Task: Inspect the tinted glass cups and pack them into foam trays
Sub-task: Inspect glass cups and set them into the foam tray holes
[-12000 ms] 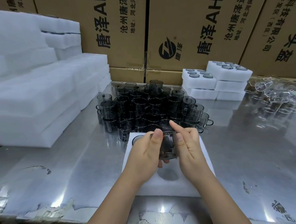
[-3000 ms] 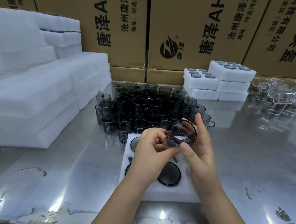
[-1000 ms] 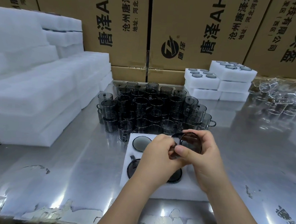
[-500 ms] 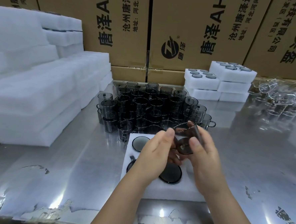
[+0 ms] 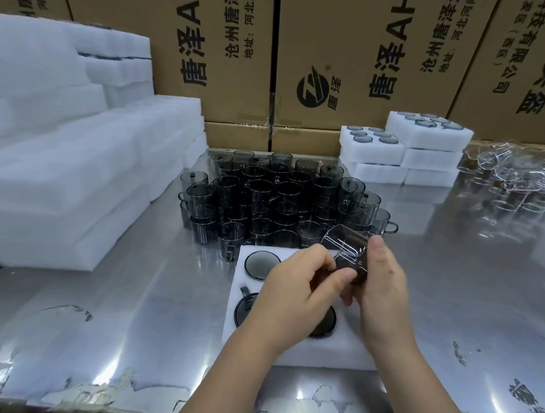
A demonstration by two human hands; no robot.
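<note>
Inspection, by the look of it: tinted glass cup (image 5: 345,247) tipped on its side in the air above the foam tray (image 5: 319,353), touching no foam. Left hand (image 5: 298,291) pinching the cup's near end with curled fingertips; right hand (image 5: 384,286) wrapped round the wall, thumb on top.

Best done slowly: roll the cup between both hands against the bright steel table (image 5: 132,293), looking through the wall for chips, bubbles and cracks at rim and handle. Keep the grip light but sure, since smooth glass probably slips easily. Then lower straight into a free pocket, handle lined up with its slot, pressing only until flush. Free pockets mostly hidden under the hands.

Thin smoke-grey glass, see-through, a plain cylinder with a small ear handle. Foam white, matte and soft, cut with round pockets; three seated cups (image 5: 258,264) showing as dark discs. Just beyond the tray, a dense cluster of waiting cups (image 5: 281,200). Far right, filled trays (image 5: 405,150) stacked; left, plain foam slabs (image 5: 59,177).
</note>
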